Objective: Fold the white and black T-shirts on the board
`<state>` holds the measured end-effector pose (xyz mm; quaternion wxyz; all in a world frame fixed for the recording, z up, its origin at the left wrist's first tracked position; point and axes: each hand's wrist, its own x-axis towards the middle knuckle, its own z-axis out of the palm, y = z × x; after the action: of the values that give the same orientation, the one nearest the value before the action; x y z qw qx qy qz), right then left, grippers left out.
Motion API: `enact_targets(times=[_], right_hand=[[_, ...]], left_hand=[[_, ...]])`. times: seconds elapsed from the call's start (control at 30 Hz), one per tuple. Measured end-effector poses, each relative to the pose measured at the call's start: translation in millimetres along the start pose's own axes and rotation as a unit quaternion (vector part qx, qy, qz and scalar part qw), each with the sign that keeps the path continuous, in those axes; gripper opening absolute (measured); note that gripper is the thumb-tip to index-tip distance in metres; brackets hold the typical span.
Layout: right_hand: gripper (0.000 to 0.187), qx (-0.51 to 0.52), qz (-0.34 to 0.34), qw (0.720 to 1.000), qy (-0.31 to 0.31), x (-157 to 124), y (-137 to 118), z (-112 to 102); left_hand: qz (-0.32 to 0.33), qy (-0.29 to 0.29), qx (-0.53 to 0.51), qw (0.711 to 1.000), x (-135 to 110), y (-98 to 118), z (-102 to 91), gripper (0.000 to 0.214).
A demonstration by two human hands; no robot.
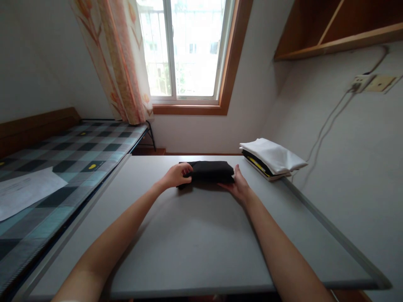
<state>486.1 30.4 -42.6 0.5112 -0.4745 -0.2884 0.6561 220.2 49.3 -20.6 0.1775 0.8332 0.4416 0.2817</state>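
Observation:
A black bundle that looks like folded cloth [211, 170] is at the far middle of the white table [192, 235]. My left hand [177, 174] grips its left end, the fingers curled over the edge. At the right end, my right hand [238, 184] holds it with the thumb raised at the side and the fingers reaching underneath. A shadow lies below the bundle's near side; I cannot tell whether it rests on the tabletop or is slightly lifted.
A stack with folded white cloth [272, 156] on top sits at the table's far right corner. Left of the table is a bed with a checked cover [67, 167] and a paper sheet [30, 191]. A window [189, 50], a curtain [126, 63] and a wall socket [362, 82] are beyond.

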Motion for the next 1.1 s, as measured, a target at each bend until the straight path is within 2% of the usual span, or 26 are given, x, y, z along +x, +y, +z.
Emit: enact_targets(times=[0.07, 0.13, 0.27, 0.33, 0.4, 0.43, 0.53, 0.6, 0.67, 0.8, 0.97, 1.03, 1.1], right_hand=[[0.063, 0.009, -0.007, 0.999, 0.054, 4, -2, -7], [0.060, 0.001, 0.011, 0.998, 0.064, 6, -4, -14], [0.032, -0.040, 0.027, 0.999, 0.001, -1, -7, -19], [0.031, -0.072, 0.035, 0.996, -0.047, -8, -9, -18], [0.039, -0.102, 0.035, 0.990, -0.092, -14, -11, -17], [0.045, -0.117, 0.030, 0.987, -0.105, -17, -11, -17], [0.062, -0.163, 0.014, 0.982, -0.090, -19, -11, -18], [0.064, -0.186, 0.006, 0.980, -0.070, -17, -13, -18], [0.061, -0.195, -0.001, 0.979, -0.064, -15, -20, -16], [0.057, -0.204, -0.047, 0.977, -0.051, -13, -54, -2], [0.057, -0.231, -0.156, 0.960, -0.005, -20, -130, 23], [0.055, -0.218, -0.220, 0.950, 0.041, -21, -165, 23], [0.050, -0.180, -0.306, 0.931, 0.084, -18, -194, 11]], left_hand=[[0.060, -0.103, 0.041, 0.992, -4, 8, -3.4, 0.022], [0.093, -0.160, 0.086, 0.979, -7, 16, -4.6, 0.023], [0.099, -0.211, 0.084, 0.969, -10, 21, -6.9, 0.024], [0.072, -0.224, 0.038, 0.971, -9, 17, -10.5, 0.027], [0.037, -0.209, -0.010, 0.977, -6, 9, -14.8, 0.029], [0.025, -0.182, -0.025, 0.983, -4, 3, -16.3, 0.029], [0.010, -0.031, -0.021, 0.999, 1, -20, -15.6, 0.029], [-0.013, 0.065, 0.013, 0.998, 0, -41, -10.0, 0.031], [-0.050, 0.105, 0.048, 0.992, -3, -62, -2.4, 0.032], [-0.085, 0.086, 0.084, 0.989, -13, -86, 9.5, 0.030], [-0.073, 0.051, 0.127, 0.988, -16, -82, 11.1, 0.030], [-0.076, 0.045, 0.142, 0.986, -16, -79, 10.7, 0.030], [-0.076, 0.044, 0.150, 0.985, -16, -77, 10.5, 0.030]])
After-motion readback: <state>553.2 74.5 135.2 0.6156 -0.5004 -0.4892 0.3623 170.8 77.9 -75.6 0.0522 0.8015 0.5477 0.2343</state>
